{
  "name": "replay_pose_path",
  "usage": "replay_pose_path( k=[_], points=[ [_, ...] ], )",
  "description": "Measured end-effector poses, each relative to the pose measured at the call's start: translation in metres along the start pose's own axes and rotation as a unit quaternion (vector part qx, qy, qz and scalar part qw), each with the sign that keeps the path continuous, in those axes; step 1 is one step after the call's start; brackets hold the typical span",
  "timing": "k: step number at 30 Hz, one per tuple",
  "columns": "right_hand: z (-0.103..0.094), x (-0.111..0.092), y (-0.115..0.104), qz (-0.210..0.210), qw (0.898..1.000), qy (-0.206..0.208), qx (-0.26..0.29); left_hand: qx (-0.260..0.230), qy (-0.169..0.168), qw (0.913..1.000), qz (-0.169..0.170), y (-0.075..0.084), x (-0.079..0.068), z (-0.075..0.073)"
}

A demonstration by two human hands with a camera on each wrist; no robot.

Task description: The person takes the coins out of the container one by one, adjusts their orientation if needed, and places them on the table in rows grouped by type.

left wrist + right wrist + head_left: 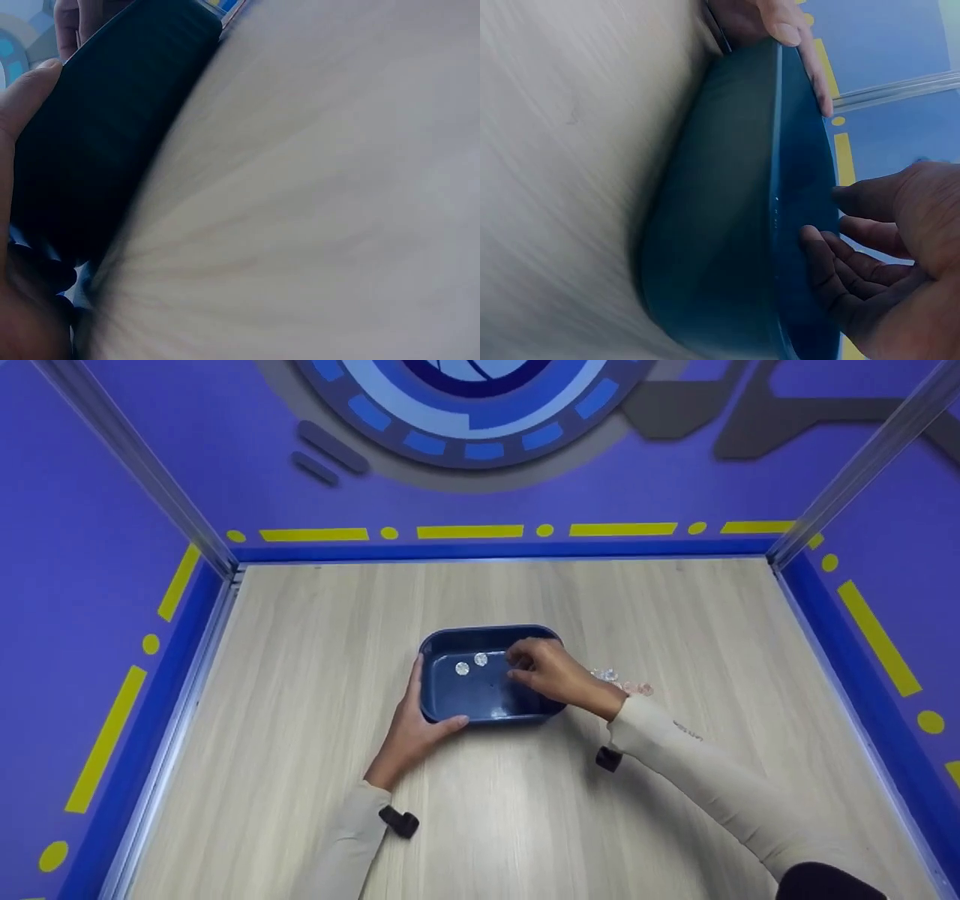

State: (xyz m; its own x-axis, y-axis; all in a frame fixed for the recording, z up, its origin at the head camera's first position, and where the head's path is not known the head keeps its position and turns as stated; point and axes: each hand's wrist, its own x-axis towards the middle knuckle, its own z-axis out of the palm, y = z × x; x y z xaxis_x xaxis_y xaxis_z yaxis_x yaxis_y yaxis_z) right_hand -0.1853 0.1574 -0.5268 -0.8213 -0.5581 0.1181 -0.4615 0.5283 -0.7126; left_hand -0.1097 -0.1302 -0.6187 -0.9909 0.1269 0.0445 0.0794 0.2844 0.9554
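A dark blue rectangular dish point(491, 720) stands on the table, with two clear faceted gems point(462, 668) on its floor. My left hand point(416, 727) grips its near left corner, thumb on the front rim and fingers along the left wall. That thumb point(30, 90) also shows against the dish's edge in the left wrist view. Over the right part of the dish hovers my right hand point(551, 669), its fingers loosely bent. In the right wrist view, thumb and fingertips point(810, 234) are apart and nothing shows between them.
To the right of the dish, partly behind the right wrist, lie several clear gems point(606, 673) and pink gems point(641, 688). The wooden table point(300, 660) is bounded by purple-blue panels point(480, 506) with yellow markings at the back and sides.
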Motion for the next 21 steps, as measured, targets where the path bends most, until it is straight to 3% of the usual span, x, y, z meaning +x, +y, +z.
replay_pose_path(
  k=[13,21],
  points=[
    [0.019,0.021,0.013,0.001,1.0,-0.017,-0.002,0.007,0.0,1.0,0.002,0.002,0.002,-0.002],
    [0.041,0.037,0.048,-0.022,1.0,-0.007,-0.007,0.004,-0.003,1.0,0.0,0.001,0.0,-0.001]
  ],
)
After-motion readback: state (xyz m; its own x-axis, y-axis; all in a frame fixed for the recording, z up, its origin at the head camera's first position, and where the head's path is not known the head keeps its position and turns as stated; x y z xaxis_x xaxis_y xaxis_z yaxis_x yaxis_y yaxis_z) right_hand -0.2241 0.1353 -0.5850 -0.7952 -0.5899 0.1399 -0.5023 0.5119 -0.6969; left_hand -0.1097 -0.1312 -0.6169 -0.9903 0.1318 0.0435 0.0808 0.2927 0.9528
